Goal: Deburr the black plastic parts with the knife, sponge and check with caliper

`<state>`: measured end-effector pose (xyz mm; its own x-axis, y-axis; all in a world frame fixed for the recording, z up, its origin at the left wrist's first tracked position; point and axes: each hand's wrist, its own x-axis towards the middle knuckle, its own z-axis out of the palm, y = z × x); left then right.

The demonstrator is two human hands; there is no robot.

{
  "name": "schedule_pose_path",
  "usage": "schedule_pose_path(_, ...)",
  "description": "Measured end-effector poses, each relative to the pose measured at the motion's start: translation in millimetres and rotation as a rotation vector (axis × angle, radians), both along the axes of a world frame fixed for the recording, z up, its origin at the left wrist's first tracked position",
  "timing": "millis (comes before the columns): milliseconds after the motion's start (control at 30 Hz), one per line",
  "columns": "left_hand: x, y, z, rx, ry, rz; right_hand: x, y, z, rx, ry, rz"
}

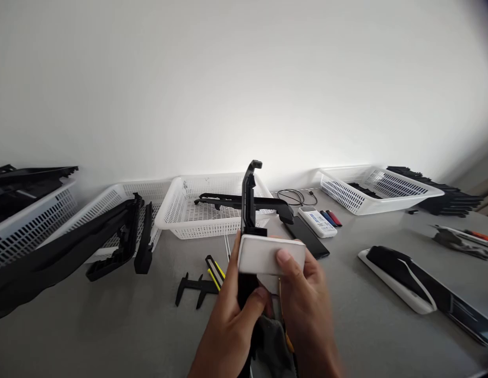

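Note:
My left hand [230,328] is closed around a long black plastic trim part [249,205], which stands upright with its hooked end at the top. In my right hand [307,302] is a white rectangular block [262,255] with rounded corners, gripped with the thumb on its near face. The block lies across the front of the black part; whether they touch is hard to tell. Below the hands is a dark grey cloth [273,341], partly hidden by them. A black caliper [194,285] and a yellow-and-black utility knife [216,271] lie left of my hands.
Behind my hands, a white basket [200,229] has a black part across it. More black parts overhang a basket [114,197] at left. A phone-like black slab [307,237], white box [318,221] and cable [293,197] lie behind; a black-and-white device [401,281] lies at right.

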<state>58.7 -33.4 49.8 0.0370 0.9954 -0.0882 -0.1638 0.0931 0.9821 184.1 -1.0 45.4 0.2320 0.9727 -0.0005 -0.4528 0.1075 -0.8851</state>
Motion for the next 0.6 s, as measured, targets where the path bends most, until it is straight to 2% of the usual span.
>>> schedule_pose_path(100, 1.0, -2.1, 0.7, -0.004, -0.038, -0.12, 2.2, 3.2, 1.1, -0.019, 0.072, -0.194)
schedule_pose_path(167, 0.9, -1.8, 2.5, -0.001, -0.083, -0.185, 5.3, 4.8, 2.1, -0.036, 0.094, -0.231)
schedule_pose_path(300, 2.3, 1.3, 4.1, 0.016, -0.212, -0.21, 7.3, 8.8, 0.3, -0.065, 0.084, -0.085)
schedule_pose_path(467, 9.3, 1.0, 2.3, -0.037, -0.283, -0.216, 2.8, 12.7, -3.9, -0.038, 0.092, -0.208)
schedule_pose_path(600, 10.1, -2.4, 1.3, -0.103, -0.193, -0.19, 0.2, 5.7, -2.3, -0.038, -0.052, -0.073)
